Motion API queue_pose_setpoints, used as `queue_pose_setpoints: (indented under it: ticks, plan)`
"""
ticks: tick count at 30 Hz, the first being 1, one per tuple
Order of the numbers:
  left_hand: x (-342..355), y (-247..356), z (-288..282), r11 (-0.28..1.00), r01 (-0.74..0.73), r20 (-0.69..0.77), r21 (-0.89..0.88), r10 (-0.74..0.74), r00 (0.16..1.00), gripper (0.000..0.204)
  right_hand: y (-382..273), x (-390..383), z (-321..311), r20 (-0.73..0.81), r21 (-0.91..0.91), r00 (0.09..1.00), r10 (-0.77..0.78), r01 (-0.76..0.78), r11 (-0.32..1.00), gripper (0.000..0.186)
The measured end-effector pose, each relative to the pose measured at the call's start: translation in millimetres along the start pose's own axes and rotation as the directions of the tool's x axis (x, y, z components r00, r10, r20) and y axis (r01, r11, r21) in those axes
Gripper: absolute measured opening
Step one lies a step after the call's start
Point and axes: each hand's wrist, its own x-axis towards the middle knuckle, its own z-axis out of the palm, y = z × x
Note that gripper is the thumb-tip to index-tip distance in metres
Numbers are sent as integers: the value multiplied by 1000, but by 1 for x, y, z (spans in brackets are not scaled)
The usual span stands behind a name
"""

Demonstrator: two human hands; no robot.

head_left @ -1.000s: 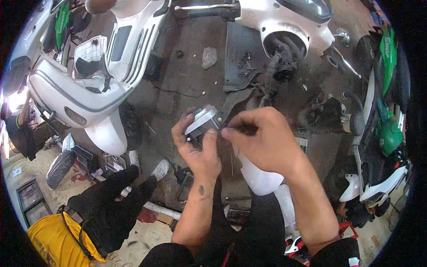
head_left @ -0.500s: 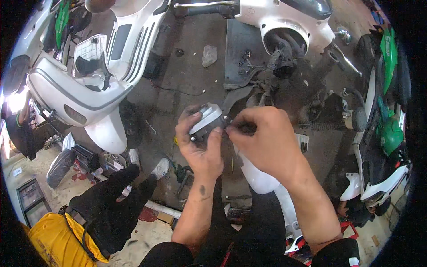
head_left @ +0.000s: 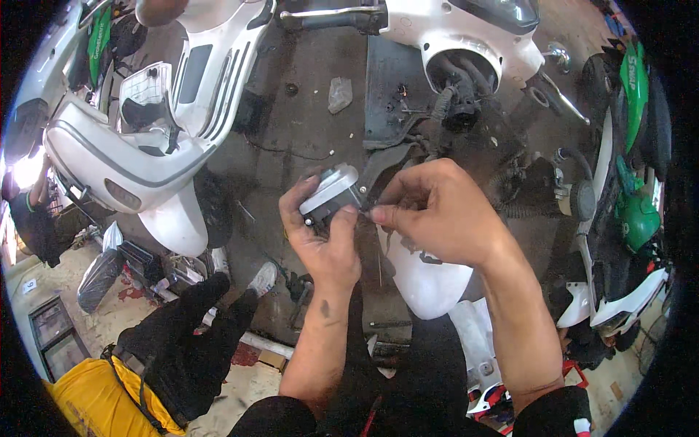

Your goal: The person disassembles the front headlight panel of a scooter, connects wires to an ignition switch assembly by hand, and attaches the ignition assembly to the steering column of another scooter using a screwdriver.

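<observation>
My left hand is wrapped round a small dark housing with a light grey rim, possibly a gauge or lamp unit. Its thumb presses the near side and its fingers curl over the left edge. Bright screw heads show at two of the housing's corners. At the right edge of the housing, my right hand has thumb and forefinger pinched together. Whatever lies between those fingertips is too small to make out. Below the right hand is a glossy white curved panel, like a mudguard.
A white scooter front panel stands at the left. Ahead is a white handlebar cover with a round opening and cables. A clear plastic bag lies on the dark surface. To the left, a person in black trousers stands close, beside yellow cloth.
My left hand and the housing have shifted slightly left, with the housing tilted more. The right hand has turned and its fingertips are a little lower. More of the white curved panel shows.
</observation>
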Motion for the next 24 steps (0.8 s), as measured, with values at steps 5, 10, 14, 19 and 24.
queue_pose_setpoints:
  ticks: [5, 10, 14, 19, 24]
  plan:
    - [0, 3, -3, 998, 65, -11, -12, -65, 998, 46, 3, -5, 1, -46, -140, 980, -191, 183, 973, 18]
    - [2, 0, -1, 992, 84, -25, -91, -87, 996, 45, 8, -12, 9, -121, -153, 948, -294, 275, 949, 15]
    - [2, -5, -3, 998, 39, -53, -43, -41, 998, 45, 8, -15, 13, -165, -139, 942, -291, 270, 953, 14]
    - [-1, -3, 3, 997, 17, -70, -80, -22, 997, 45, 13, -14, 16, -160, -198, 940, -300, 268, 943, 16]
    - [2, -4, 6, 998, 51, -79, -25, -53, 995, 44, 15, -11, 17, -133, -180, 934, -331, 306, 935, 15]
